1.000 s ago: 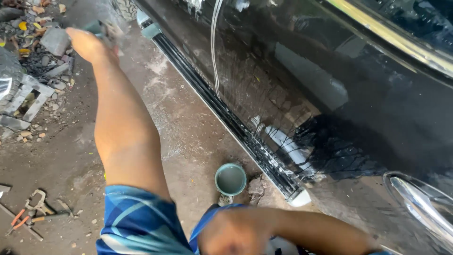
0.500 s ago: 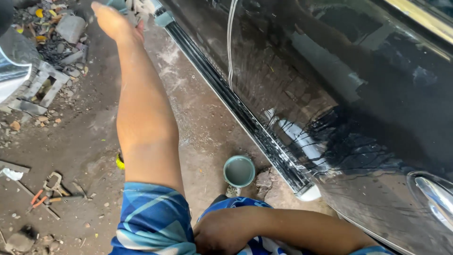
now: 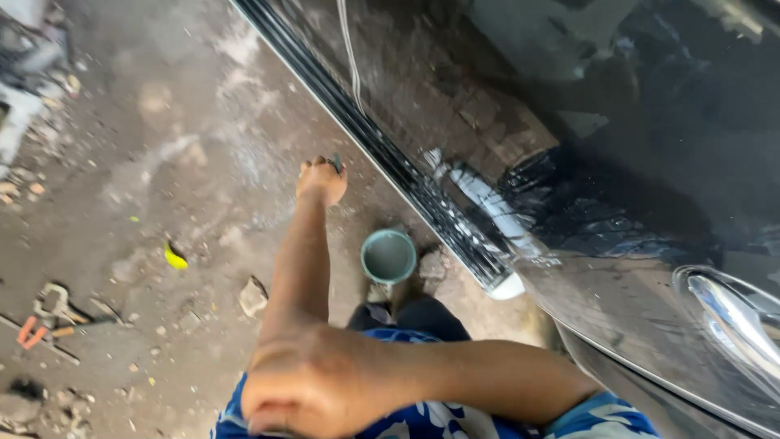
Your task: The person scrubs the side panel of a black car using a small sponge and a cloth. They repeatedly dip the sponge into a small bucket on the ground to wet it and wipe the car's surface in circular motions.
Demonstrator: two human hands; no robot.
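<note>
Down low, the left hand [image 3: 322, 180] is stretched out over the dirt floor [image 3: 187, 162], its fingers curled into a fist around a small dark object [image 3: 335, 162]. Only the tip of that object pokes up past the knuckles, on the side toward the car; what it is cannot be told. The fist hangs near the black running board [image 3: 390, 162] that runs under the black car door [image 3: 569, 138], but does not touch it.

The right hand [image 3: 305, 390] sits close to the camera, loosely clenched against a knee in blue patterned cloth [image 3: 422, 419]; whether it holds anything cannot be told. Its forearm crosses the bottom of the view.

A small round teal cup [image 3: 388, 256] stands on the ground beside the left forearm, just short of the running board's white end cap [image 3: 508, 286]. A chrome door handle [image 3: 731, 321] shows at the right edge. Orange-handled pliers [image 3: 36, 325] lie far left, well apart from both hands, and a yellow leaf [image 3: 175, 258] rests between.
</note>
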